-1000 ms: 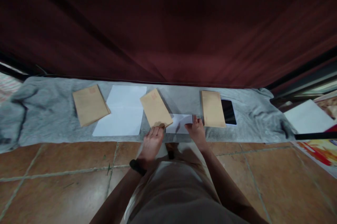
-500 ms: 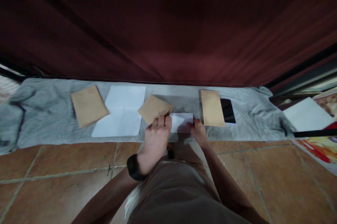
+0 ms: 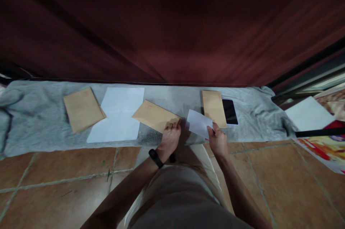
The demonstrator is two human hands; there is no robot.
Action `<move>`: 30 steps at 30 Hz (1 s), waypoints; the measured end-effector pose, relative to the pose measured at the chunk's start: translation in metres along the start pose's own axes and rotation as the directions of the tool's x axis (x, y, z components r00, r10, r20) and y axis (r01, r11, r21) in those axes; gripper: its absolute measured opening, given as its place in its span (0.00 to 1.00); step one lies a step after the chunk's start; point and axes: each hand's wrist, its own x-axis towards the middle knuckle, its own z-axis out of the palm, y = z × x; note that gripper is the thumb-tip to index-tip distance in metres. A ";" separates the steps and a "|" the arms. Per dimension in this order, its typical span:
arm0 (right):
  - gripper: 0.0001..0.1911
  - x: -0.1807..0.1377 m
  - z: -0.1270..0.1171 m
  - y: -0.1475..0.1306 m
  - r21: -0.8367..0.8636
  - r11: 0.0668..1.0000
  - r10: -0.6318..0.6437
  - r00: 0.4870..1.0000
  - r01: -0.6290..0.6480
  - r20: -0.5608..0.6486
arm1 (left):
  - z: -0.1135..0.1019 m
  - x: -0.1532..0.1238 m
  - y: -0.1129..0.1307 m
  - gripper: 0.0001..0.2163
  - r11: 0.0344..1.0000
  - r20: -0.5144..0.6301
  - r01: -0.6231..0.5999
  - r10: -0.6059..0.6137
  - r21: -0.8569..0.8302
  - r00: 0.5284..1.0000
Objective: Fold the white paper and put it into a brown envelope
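My left hand point(image 3: 169, 139), with a black band on its wrist, grips the near right corner of a brown envelope point(image 3: 155, 115) that is lifted and tilted over the grey cloth point(image 3: 35, 114). My right hand point(image 3: 217, 141) pinches a small folded white paper point(image 3: 198, 122) by its near right corner and holds it up just right of the envelope. The two hands are a short way apart, with the paper's left edge near the envelope's open end.
On the cloth lie another brown envelope point(image 3: 82, 108) at the left, an unfolded white sheet point(image 3: 118, 114), a third brown envelope point(image 3: 213, 108) and a dark phone point(image 3: 230, 111). A white sheet point(image 3: 308, 114) and coloured prints point(image 3: 326, 148) are at the right. A dark red curtain point(image 3: 172, 24) hangs behind; brown tiles point(image 3: 54, 182) lie in front.
The left hand picked the middle envelope up off the cloth and turned it flatter. The right hand lifted the folded paper off the cloth and shifted it right.
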 end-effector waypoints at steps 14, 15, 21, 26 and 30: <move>0.20 -0.015 0.011 0.001 0.581 0.773 0.073 0.946 -0.254 0.317 | -0.030 0.046 -0.125 0.60 0.949 0.318 -0.309 0.314 -0.067 0.894; 0.20 -0.016 0.013 0.001 0.601 0.752 0.071 0.941 -0.268 0.331 | -0.031 0.049 -0.123 0.60 0.942 0.323 -0.329 0.332 -0.068 0.886; 0.24 -0.019 0.017 0.005 0.656 0.676 0.091 0.921 -0.336 0.379 | -0.042 0.053 -0.116 0.55 0.927 0.292 -0.371 0.370 -0.054 0.882; 0.23 -0.017 0.020 0.006 0.644 0.684 0.088 0.915 -0.343 0.394 | -0.053 0.041 -0.110 0.50 0.920 0.249 -0.386 0.389 -0.064 0.887; 0.20 -0.014 0.018 0.007 0.604 0.722 0.078 0.906 -0.339 0.415 | -0.054 0.033 -0.107 0.48 0.924 0.237 -0.379 0.379 -0.051 0.894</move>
